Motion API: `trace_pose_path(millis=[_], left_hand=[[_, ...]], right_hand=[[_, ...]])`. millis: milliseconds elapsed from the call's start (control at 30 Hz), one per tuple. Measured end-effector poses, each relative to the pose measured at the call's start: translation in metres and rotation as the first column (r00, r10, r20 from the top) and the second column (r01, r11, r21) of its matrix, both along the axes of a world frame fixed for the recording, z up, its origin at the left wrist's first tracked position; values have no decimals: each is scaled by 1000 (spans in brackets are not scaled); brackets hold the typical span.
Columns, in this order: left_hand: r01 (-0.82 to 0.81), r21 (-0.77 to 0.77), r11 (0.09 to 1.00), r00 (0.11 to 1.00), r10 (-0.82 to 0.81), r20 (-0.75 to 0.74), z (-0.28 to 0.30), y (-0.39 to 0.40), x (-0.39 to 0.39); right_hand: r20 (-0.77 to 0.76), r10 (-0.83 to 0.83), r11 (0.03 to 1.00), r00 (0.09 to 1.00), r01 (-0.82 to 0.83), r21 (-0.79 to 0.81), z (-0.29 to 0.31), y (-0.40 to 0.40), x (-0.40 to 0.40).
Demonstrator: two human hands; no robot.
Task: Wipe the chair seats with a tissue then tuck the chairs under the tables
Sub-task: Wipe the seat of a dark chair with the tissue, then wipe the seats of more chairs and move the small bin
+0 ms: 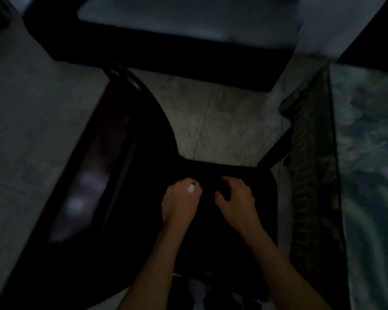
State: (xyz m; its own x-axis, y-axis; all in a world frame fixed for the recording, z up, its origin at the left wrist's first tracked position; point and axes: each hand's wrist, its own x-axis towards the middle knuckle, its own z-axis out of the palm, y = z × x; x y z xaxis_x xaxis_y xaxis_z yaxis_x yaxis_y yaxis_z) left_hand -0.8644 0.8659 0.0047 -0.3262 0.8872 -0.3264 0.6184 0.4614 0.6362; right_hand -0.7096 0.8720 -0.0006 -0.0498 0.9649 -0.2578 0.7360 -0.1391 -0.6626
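Note:
The scene is very dark. A dark glossy chair (126,175) fills the lower middle, seen from above. My left hand (180,201) is closed in a fist over the chair, and a small white bit of tissue (191,188) shows between its fingers. Just to its right, my right hand (235,198) has its fingers curled over the chair's far edge with the thumb spread. A dark-framed table (166,48) with a pale top stands beyond the chair, across a gap of floor.
Pale tiled floor (222,117) lies between the chair and the table. A dark woven strip (311,175) runs down the right side, with a bluish patterned cloth (372,164) beyond it. A grey surface (31,108) lies to the left.

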Motion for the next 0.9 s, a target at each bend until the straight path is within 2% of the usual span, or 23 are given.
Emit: trace_pose_path(millis=[100, 200, 433, 567, 733, 900], left_hand=[[73, 75, 994, 992, -65, -110, 65, 3, -4], [146, 84, 986, 958, -120, -260, 105, 12, -8], [135, 270, 953, 909, -11, -416, 228, 21, -29], [181, 371, 911, 898, 1, -439, 272, 24, -51], [104, 543, 834, 951, 76, -299, 300, 28, -95], [31, 511, 859, 918, 178, -355, 313, 23, -163]], right_hand=[[98, 62, 993, 993, -71, 90, 64, 8, 1], [191, 72, 986, 979, -99, 133, 103, 17, -2], [254, 124, 919, 959, -208, 336, 227, 42, -15], [255, 137, 874, 957, -238, 424, 279, 56, -32], [267, 168, 845, 949, -278, 456, 313, 65, -72], [292, 195, 836, 936, -314, 450, 316, 64, -140]])
